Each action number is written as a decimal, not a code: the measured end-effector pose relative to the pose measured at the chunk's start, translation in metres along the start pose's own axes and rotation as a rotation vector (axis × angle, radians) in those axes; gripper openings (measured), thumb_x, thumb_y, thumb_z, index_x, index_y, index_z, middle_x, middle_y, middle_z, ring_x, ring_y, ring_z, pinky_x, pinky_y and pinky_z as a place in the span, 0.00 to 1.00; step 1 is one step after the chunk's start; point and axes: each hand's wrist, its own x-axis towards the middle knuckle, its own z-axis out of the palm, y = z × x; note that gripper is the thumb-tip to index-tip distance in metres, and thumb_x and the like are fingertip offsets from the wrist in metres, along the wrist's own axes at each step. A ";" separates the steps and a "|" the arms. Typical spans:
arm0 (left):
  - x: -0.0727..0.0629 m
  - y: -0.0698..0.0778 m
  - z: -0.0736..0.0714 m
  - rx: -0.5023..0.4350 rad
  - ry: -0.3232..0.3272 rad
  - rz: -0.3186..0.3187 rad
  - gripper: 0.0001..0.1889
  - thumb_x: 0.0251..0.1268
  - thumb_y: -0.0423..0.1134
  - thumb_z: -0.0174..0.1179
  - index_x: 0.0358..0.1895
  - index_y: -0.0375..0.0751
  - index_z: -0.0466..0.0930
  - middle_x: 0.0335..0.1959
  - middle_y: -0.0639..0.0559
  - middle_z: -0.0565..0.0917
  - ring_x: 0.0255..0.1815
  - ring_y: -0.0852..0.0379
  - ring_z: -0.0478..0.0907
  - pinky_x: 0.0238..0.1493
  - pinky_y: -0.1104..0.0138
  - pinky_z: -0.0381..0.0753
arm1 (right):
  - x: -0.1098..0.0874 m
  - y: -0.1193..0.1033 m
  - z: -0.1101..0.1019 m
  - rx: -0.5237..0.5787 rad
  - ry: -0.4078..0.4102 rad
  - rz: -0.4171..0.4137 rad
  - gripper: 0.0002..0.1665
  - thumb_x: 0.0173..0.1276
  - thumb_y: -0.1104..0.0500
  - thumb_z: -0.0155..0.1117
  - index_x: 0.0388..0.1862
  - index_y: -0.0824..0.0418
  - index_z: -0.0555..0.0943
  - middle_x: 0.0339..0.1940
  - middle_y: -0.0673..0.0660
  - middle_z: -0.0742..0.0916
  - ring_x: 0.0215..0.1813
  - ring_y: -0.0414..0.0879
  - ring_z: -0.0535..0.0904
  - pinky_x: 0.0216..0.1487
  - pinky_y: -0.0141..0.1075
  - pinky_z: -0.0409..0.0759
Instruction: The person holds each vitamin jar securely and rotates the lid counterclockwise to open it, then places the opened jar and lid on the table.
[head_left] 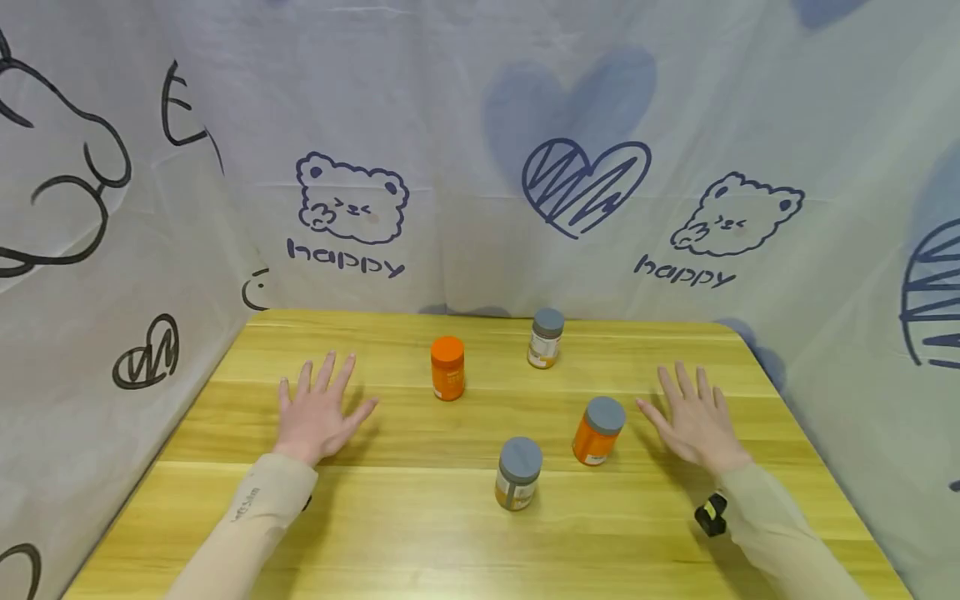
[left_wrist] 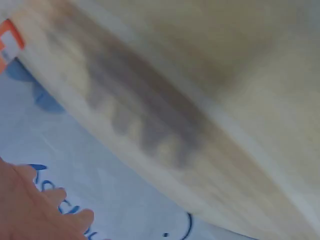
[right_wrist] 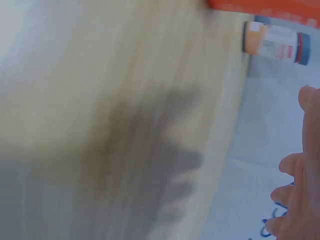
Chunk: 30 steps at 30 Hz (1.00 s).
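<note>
While the left hand and right hand hover spread and empty above the yellow wooden table, an all-orange cylindrical bottle stands nearest the left, an orange grey-capped bottle nearest the right, two grey-capped white-and-yellow bottles between, printed white cloth behind.

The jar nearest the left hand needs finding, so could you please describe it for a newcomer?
On the table, go from the left hand toward the middle. The first jar stands upright, orange all round. Its lid is orange too, while the other three jars have grey lids.
</note>
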 end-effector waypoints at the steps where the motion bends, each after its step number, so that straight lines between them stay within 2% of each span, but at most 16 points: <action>1: 0.000 0.002 -0.002 0.000 0.001 0.014 0.44 0.72 0.71 0.41 0.83 0.51 0.44 0.83 0.38 0.46 0.81 0.26 0.42 0.74 0.29 0.36 | 0.000 -0.002 -0.002 0.007 0.002 -0.004 0.50 0.78 0.30 0.38 0.82 0.65 0.51 0.81 0.75 0.53 0.79 0.80 0.42 0.73 0.74 0.43; 6: 0.002 0.024 -0.012 -0.036 0.002 0.094 0.43 0.72 0.70 0.42 0.82 0.53 0.47 0.83 0.39 0.50 0.81 0.29 0.47 0.75 0.30 0.42 | 0.000 -0.016 -0.019 0.027 0.038 -0.044 0.49 0.78 0.31 0.39 0.82 0.65 0.51 0.81 0.75 0.52 0.79 0.79 0.43 0.75 0.72 0.43; 12: 0.001 0.063 -0.024 -0.056 -0.024 0.236 0.42 0.70 0.69 0.48 0.81 0.53 0.53 0.79 0.40 0.62 0.76 0.32 0.63 0.74 0.36 0.59 | -0.006 -0.048 -0.034 0.028 0.111 -0.123 0.46 0.79 0.35 0.43 0.81 0.64 0.54 0.80 0.75 0.58 0.79 0.76 0.51 0.76 0.68 0.52; 16: -0.002 0.086 -0.025 -0.110 -0.120 0.361 0.41 0.68 0.67 0.55 0.79 0.53 0.58 0.77 0.43 0.67 0.75 0.38 0.67 0.73 0.41 0.66 | -0.010 -0.073 -0.038 0.151 0.200 -0.177 0.39 0.80 0.41 0.48 0.78 0.65 0.61 0.78 0.72 0.65 0.77 0.72 0.59 0.75 0.65 0.58; 21: -0.004 0.109 -0.017 -0.233 -0.276 0.488 0.42 0.61 0.55 0.67 0.77 0.52 0.62 0.76 0.48 0.70 0.75 0.45 0.69 0.75 0.48 0.66 | -0.016 -0.106 -0.039 0.355 0.306 -0.268 0.29 0.79 0.49 0.54 0.71 0.65 0.71 0.70 0.67 0.77 0.70 0.65 0.73 0.69 0.60 0.70; 25: -0.006 0.123 -0.006 -0.310 -0.396 0.529 0.46 0.54 0.50 0.74 0.77 0.51 0.62 0.73 0.50 0.73 0.70 0.46 0.74 0.70 0.49 0.72 | -0.020 -0.128 -0.036 0.462 0.350 -0.332 0.23 0.78 0.54 0.57 0.65 0.63 0.76 0.62 0.63 0.84 0.60 0.58 0.82 0.58 0.52 0.81; 28: -0.008 0.132 0.004 -0.371 -0.467 0.549 0.47 0.52 0.51 0.76 0.76 0.50 0.63 0.71 0.49 0.75 0.67 0.47 0.76 0.68 0.51 0.74 | -0.022 -0.140 -0.033 0.576 0.327 -0.342 0.19 0.77 0.57 0.57 0.62 0.62 0.79 0.58 0.60 0.86 0.54 0.53 0.85 0.51 0.45 0.85; 30: -0.009 0.138 0.011 -0.410 -0.490 0.564 0.47 0.51 0.52 0.76 0.75 0.50 0.64 0.69 0.49 0.77 0.65 0.48 0.77 0.67 0.53 0.75 | -0.023 -0.146 -0.029 0.653 0.300 -0.328 0.17 0.78 0.58 0.56 0.60 0.62 0.80 0.53 0.59 0.87 0.48 0.49 0.86 0.46 0.40 0.86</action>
